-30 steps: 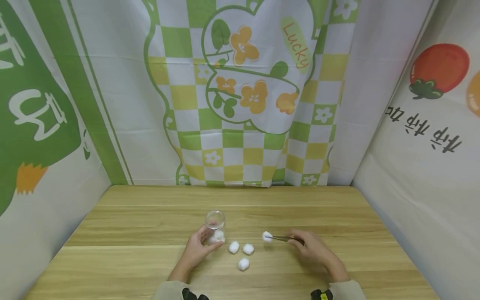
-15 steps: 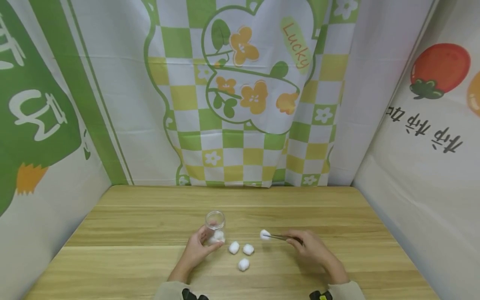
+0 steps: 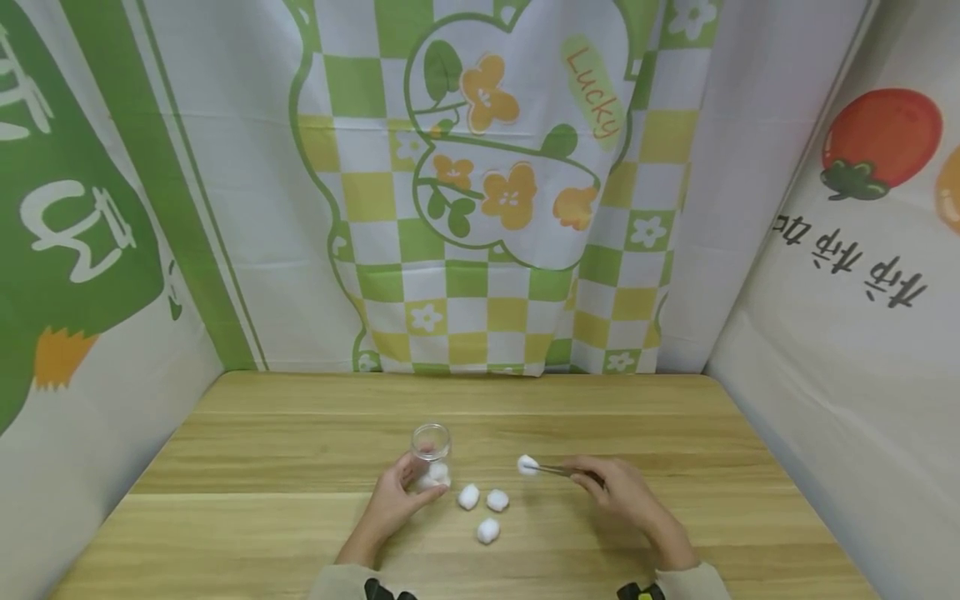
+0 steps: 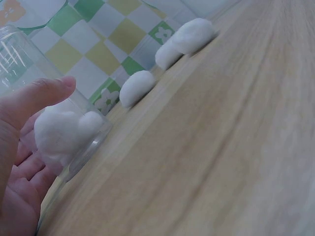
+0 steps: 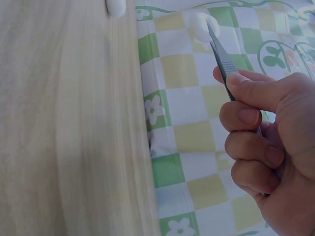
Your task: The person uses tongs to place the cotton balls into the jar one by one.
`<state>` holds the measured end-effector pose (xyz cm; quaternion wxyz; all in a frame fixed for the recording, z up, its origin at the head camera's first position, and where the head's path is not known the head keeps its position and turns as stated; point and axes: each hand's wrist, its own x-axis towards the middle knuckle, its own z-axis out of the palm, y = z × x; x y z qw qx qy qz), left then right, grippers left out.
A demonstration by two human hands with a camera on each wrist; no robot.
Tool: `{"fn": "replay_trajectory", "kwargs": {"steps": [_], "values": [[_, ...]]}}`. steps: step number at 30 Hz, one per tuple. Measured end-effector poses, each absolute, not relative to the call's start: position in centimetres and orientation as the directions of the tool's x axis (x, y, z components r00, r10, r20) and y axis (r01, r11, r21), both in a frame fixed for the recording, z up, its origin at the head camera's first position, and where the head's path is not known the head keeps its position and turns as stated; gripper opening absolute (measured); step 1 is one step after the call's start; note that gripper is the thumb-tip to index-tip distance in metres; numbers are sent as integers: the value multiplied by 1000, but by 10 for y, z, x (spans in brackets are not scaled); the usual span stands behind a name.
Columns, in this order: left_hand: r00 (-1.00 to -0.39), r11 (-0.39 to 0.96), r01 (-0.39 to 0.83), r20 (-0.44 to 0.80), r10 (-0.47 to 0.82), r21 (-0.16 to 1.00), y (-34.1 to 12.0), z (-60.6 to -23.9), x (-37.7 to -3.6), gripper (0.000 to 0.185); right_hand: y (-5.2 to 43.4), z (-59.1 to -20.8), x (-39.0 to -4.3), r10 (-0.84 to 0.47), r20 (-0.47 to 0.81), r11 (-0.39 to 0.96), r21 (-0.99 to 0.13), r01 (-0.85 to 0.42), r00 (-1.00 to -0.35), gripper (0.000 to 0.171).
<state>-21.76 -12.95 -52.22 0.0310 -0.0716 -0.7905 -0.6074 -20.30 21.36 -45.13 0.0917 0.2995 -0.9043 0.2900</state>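
White cotton ball (image 3: 527, 464) sits pinched in the tweezers (image 3: 558, 471), just past the right hand (image 3: 618, 492) gripping them, above the counter (image 3: 300, 433). Left hand (image 3: 393, 500) grips the glass jar (image 3: 431, 450).

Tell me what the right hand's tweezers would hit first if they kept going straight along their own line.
Probably the glass jar, held by the left hand; the tweezers and their cotton ball aim leftward at it, though depth is uncertain.
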Motion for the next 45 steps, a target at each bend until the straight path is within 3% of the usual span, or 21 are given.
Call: {"fn": "replay_trajectory", "kwargs": {"steps": [8,19,30,39,45], "values": [[-987,245,158,143,77,956,-129,-521,-217,65,205,-447,-207,-487,457,649,-381,-658,-744,15],[-987,257,155,140,74,954,-130,-523,-219,64,197,-433,-213,-490,432,631,-423,-650,-757,17],[-988,255,149,136,68,955,-130,-521,-218,61,186,-427,-214,-459,512,694,-304,-653,-726,17],[-986,244,165,152,70,956,-130,-522,-219,62,177,-423,-216,-435,525,728,-273,-629,-731,17],[-985,239,173,161,69,955,-129,-522,-218,63,167,-421,-218,-435,576,722,-236,-651,-692,17]]}}
